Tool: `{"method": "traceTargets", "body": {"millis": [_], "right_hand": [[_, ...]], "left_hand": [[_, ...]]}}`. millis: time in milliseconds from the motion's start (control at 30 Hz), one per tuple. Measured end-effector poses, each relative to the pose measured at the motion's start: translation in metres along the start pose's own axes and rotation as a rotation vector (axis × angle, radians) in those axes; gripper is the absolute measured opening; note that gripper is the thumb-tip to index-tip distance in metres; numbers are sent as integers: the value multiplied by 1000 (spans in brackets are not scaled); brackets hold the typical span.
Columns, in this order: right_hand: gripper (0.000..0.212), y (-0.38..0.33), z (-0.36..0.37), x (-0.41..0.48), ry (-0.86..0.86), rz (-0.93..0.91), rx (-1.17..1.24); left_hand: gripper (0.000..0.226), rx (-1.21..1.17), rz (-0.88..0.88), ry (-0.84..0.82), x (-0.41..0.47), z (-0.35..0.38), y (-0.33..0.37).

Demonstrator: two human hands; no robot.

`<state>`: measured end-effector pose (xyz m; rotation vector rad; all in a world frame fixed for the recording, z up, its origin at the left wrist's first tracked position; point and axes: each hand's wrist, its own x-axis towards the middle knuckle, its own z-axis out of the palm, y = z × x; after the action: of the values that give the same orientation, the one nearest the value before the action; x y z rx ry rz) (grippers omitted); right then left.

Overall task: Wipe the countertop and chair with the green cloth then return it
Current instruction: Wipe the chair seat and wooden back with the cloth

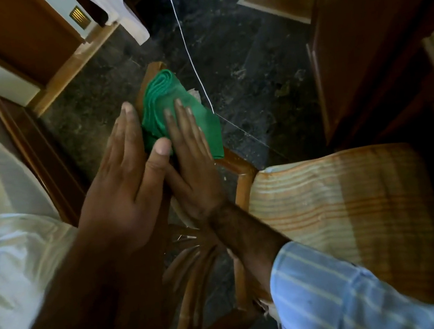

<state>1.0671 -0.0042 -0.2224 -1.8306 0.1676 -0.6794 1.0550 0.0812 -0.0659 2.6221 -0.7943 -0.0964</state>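
A folded green cloth (174, 109) lies draped over the wooden armrest of a chair (240, 168) near the middle of the head view. My right hand (193, 164) lies flat on the cloth's near part, fingers stretched out and pressing it down. My left hand (126, 182) is held flat just left of it, fingers straight, its thumb touching the cloth's near edge and overlapping my right hand. The chair's striped orange and cream seat cushion (341, 202) shows to the right. No countertop can be made out.
A bed with white sheets (13, 248) is at the left, beside a wooden frame. A thin white cord (189, 54) hangs across the dark stone floor (236, 50). Dark wooden furniture (375, 30) stands at the right.
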Motion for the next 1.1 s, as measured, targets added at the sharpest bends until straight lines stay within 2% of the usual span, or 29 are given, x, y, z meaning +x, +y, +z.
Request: {"method": "traceTargets", "body": {"millis": [67,200,300,367,433,600,700,800,900,1000,1100], "right_hand": [[73,13,4,-9,11,153,38],[78,58,1,-32,-16,585,129],[75,86,-10,-42,-80,746,127],[76,84,-11,-37,-44,822,147],[75,69,-7,-28,8,843,195],[91,17,-2,-8,48,643,282],[87,0,0,-6,19,482,265],[82,9,-3,-14,-6,431,242],[76,36,0,-24,-46,544,153],[98,50,-1,-33,-24,757,133],[114,58,-2,-29,63,861,167]], "left_hand": [[76,53,31,-22,-1,0,1],[74,88,6,-45,-1,-1,2],[73,84,13,-34,-2,0,3],[73,78,1,-28,-2,1,3],[73,82,-3,-24,-1,1,2],[72,73,20,-21,-1,0,1],[69,70,43,-11,-3,1,-2],[67,73,39,2,-3,4,-5],[67,62,15,-3,-1,3,-5],[68,71,-8,-9,-1,2,-3],[69,99,-23,-24,-2,2,-1]]}}
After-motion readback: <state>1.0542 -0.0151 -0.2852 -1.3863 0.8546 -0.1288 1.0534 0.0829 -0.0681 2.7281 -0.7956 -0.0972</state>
